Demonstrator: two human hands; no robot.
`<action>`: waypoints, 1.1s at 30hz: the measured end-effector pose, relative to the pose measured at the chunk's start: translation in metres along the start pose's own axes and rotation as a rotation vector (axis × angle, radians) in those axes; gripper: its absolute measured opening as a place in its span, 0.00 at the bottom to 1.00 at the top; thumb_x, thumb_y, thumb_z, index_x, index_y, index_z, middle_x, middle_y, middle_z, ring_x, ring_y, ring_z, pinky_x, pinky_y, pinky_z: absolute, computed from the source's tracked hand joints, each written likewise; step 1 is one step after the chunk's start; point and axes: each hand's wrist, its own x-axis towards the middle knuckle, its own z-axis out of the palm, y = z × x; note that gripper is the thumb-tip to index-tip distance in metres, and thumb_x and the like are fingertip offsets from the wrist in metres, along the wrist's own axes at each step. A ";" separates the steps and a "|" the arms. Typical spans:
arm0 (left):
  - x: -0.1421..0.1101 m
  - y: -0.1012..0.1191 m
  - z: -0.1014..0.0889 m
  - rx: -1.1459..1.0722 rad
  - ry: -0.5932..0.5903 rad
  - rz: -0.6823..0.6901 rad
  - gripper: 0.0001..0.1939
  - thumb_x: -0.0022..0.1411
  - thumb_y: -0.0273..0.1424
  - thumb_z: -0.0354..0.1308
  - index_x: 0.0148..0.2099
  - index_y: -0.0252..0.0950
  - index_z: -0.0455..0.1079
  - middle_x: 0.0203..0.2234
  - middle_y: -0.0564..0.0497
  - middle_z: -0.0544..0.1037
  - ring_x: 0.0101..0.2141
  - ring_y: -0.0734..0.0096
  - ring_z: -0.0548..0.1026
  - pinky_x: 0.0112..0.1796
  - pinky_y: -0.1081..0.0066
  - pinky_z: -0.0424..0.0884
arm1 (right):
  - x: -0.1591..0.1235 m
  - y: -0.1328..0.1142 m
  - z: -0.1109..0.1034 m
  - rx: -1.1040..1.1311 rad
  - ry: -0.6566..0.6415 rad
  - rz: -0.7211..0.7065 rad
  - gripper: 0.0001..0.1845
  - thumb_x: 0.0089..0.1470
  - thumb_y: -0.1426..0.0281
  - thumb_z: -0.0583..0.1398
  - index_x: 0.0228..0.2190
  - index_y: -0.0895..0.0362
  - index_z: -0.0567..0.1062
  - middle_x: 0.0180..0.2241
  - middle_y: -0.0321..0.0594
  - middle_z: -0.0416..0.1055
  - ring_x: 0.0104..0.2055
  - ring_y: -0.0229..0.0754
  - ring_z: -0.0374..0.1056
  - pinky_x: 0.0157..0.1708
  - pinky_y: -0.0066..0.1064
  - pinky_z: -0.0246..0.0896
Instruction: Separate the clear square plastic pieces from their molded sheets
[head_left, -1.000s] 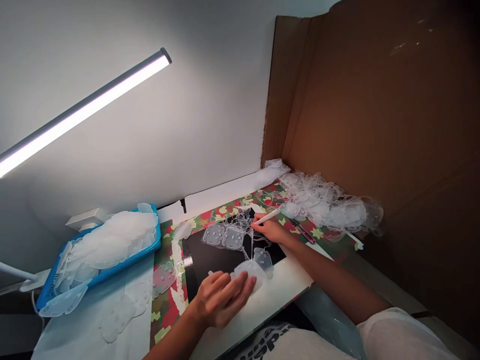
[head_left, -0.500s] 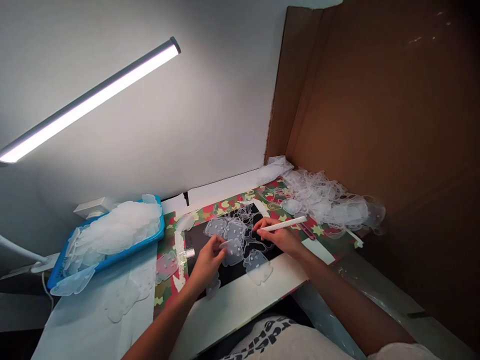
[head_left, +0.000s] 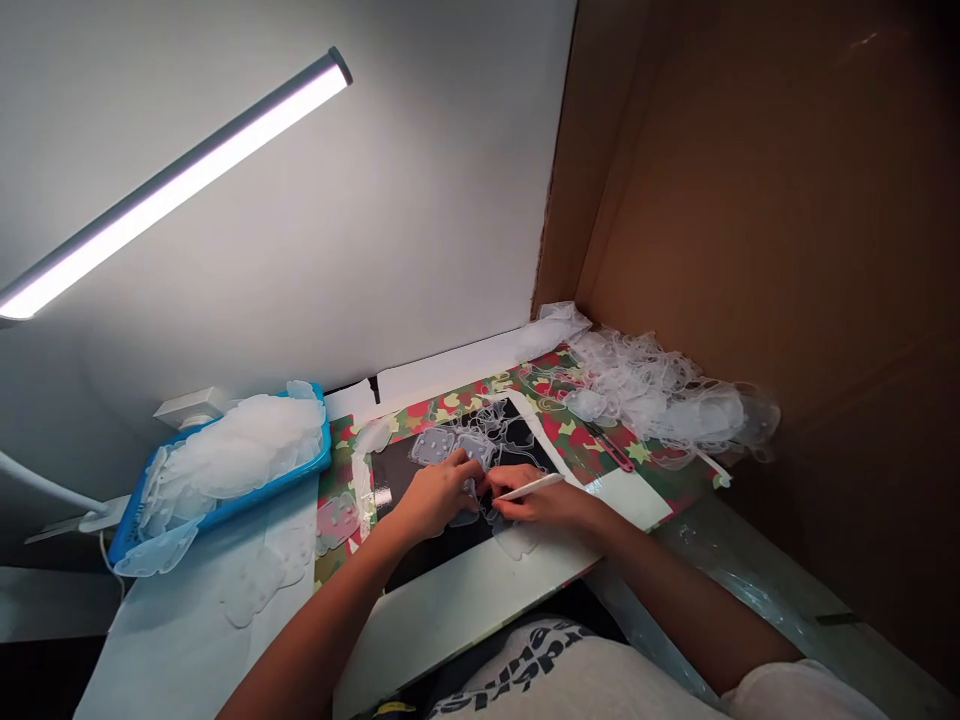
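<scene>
Both hands meet over a black sheet [head_left: 446,558]. My left hand [head_left: 442,495] is closed at the fingertips on a translucent plastic piece [head_left: 465,516], mostly covered by the fingers. My right hand [head_left: 544,505] grips a slim white pen-like tool [head_left: 534,486]; its tip is hidden between the hands. The right fingertips touch or nearly touch the left ones, and I cannot tell whether they also pinch the piece. Dotted frosted pieces [head_left: 433,446] lie just beyond my left hand. Another frosted piece [head_left: 517,541] lies below my right hand. Thin clear offcuts [head_left: 491,420] curl at the sheet's far side.
At left, a blue basket [head_left: 259,498] is heaped with frosted pieces [head_left: 240,440]. A tangled pile of clear offcuts [head_left: 645,385] is at the right, near a cardboard wall [head_left: 735,230]. A pink-handled tool [head_left: 615,448] lies on the camouflage-patterned board [head_left: 570,425]. A lamp [head_left: 180,185] hangs above.
My right hand has moved left and down with the white tool, meeting my left hand. My left hand has shifted slightly right and up, and its fingers now cover more of the piece.
</scene>
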 end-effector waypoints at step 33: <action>-0.034 0.034 0.043 -0.344 0.151 0.147 0.06 0.65 0.33 0.55 0.43 0.41 0.71 0.44 0.51 0.76 0.39 0.68 0.75 0.39 0.72 0.69 | 0.003 -0.020 -0.005 0.229 0.410 0.067 0.08 0.58 0.70 0.56 0.26 0.55 0.67 0.43 0.41 0.73 0.44 0.43 0.70 0.44 0.35 0.63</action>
